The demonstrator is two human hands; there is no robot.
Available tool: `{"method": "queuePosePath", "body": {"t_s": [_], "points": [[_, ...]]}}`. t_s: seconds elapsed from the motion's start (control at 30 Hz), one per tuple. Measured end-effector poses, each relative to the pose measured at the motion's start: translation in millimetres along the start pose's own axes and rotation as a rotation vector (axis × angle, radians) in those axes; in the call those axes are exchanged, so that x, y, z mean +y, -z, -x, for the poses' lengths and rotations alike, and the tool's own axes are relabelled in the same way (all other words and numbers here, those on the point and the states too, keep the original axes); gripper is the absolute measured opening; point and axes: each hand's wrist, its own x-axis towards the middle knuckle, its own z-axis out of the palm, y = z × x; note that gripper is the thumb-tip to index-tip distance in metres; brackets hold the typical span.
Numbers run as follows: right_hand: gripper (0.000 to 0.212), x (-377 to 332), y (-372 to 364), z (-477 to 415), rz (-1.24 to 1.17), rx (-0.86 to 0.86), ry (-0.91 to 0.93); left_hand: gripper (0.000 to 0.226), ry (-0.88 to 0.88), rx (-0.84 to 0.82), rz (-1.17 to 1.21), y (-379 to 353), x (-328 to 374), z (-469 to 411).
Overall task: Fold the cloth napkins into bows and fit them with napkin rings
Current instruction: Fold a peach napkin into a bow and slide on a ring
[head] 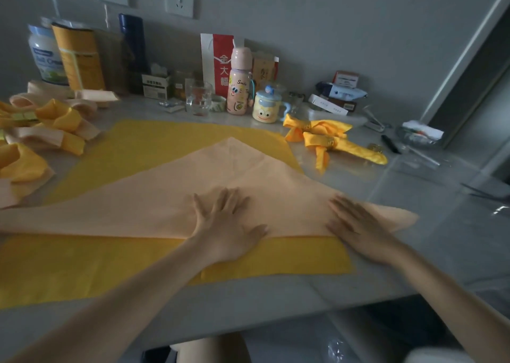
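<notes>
While both hands lie flat with fingers spread, the left hand (226, 224) and right hand (358, 224) press on a peach napkin (234, 175) folded into a triangle over a yellow napkin (165, 141) on the tabletop (427, 238). Ringed yellow bows (328, 139) lie to the right, a pile of bows (47, 130) to the left. Behind, a red paper bag (220, 59) reads 金大福 and a pink bottle (238, 86) reads "Smile".

Finished bows (41, 130) flanking left; bows (325, 139) right.
</notes>
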Motion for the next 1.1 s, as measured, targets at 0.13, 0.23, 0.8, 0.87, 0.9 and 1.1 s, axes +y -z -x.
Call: {"method": "queuePosePath", "body": {"t_s": [0.13, 0.23, 0.8, 0.87, 0.9, 1.1], "points": [[0.105, 39, 15, 13, 0.006, -0.058, -0.201, 0.079, 0.005, -0.003, 0.014, -2, 0, -1], [0.149, 76, 26, 21, -0.054, -0.019, -0.389, 0.079, 0.004, -0.021, -0.001, -1, -1, -2], [0.055, -124, -18, -21, -0.18, 0.145, 0.224, 0.079, -0.001, -0.055, -0.072, 6, -28, 61], [0.056, -121, -19, -23, -0.144, 0.142, 0.233, 0.078, 0.052, -0.113, -0.052, 11, -54, 77], [0.056, -126, -21, -26, -0.145, 0.132, 0.257, 0.077, 0.102, -0.139, -0.038, 15, -70, 87], [0.059, -139, -26, -28, -0.168, 0.091, 0.283, 0.085, 0.412, -0.189, 0.181, 31, -120, 114]]}}
